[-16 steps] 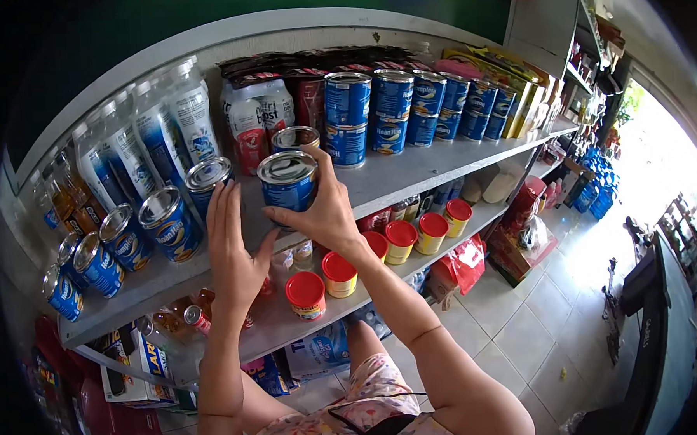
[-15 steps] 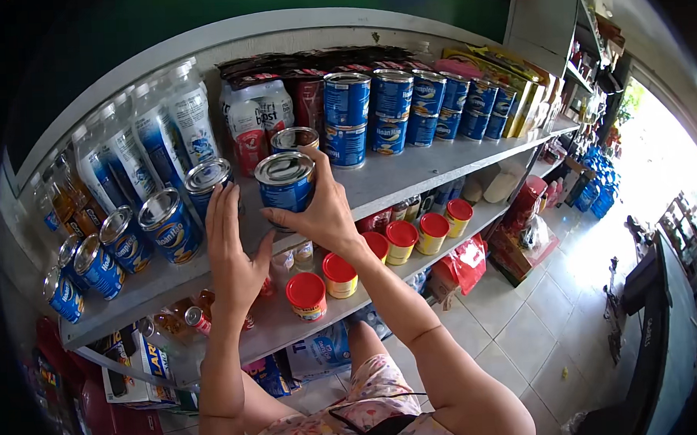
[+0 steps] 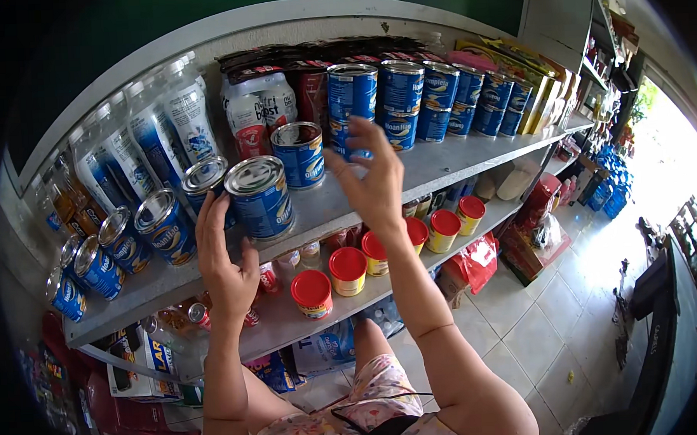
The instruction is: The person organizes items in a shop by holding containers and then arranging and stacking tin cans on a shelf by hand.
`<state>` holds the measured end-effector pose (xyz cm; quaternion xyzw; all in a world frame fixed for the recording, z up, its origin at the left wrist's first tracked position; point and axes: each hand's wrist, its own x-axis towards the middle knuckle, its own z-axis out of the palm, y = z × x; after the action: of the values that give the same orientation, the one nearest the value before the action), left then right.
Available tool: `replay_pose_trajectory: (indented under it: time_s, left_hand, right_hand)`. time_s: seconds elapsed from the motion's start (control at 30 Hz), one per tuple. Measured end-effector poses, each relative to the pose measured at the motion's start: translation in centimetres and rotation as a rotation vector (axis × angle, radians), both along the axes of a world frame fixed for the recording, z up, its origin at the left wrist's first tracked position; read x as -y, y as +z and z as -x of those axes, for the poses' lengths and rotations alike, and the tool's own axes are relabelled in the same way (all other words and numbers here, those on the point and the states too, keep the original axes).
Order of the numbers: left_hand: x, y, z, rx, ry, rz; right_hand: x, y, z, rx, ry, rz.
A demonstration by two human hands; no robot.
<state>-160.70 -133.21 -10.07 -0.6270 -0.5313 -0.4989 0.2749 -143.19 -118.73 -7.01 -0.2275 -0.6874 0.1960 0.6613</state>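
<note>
And there's the release! Half a second ago the right hand (image 3: 374, 177) was clasped round the front can (image 3: 260, 202); now it has come away to the right, fingers spread and loosely curled, nothing in its grip, passing in front of the stacked cans (image 3: 352, 93). The front can has shifted left and stands upright near the front edge of the shelf (image 3: 455, 163), just beside the side can (image 3: 205, 175). Whether those two touch, I can't tell, with fingers in the way.

Over to the left hand (image 3: 228, 273): spread too, thumb well off from the fingers, pinching nothing. Its fingertips lie across the side can's front and right by the front can's flank, the thumb low near the shelf edge; contact is too close to call.

And look what's opened up: the back can (image 3: 299, 157), half covered before, shows nearly whole, with a gap between it and the right hand. So this placement looks finished, I'd judge, the can bearing its own weight and the right hand free
</note>
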Motion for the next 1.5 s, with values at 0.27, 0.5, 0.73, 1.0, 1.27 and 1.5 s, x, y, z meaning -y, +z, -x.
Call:
replay_pose_trajectory:
  time_s: [0.27,0.5,0.73,1.0,1.27,1.5]
  left_hand:
    - [-0.2,-1.0,0.7,0.033,0.036,-0.045]
    - [-0.2,-1.3,0.6,0.122,-0.015,-0.009]
    - [0.3,-1.4,0.8,0.164,-0.049,-0.023]
    - [-0.5,-2.3,0.9,0.297,-0.183,-0.097]
    - [0.2,5.0,-1.6,-0.153,-0.212,-0.072]
    - [-10.2,14.1,-7.3,-0.507,-0.211,0.239]
  right_hand:
    - [-7.7,4.3,0.3,0.070,-0.407,-0.237]
    - [-9.2,5.0,1.7,0.219,-0.285,-0.012]
    - [-6.6,5.5,-3.6,-0.135,-0.217,-0.090]
    - [-7.7,0.8,-11.3,0.071,-0.208,0.101]
    - [-8.2,-1.4,-8.5,0.242,-0.079,0.130]
    - [-6.6,-1.5,-7.5,0.214,-0.039,0.048]
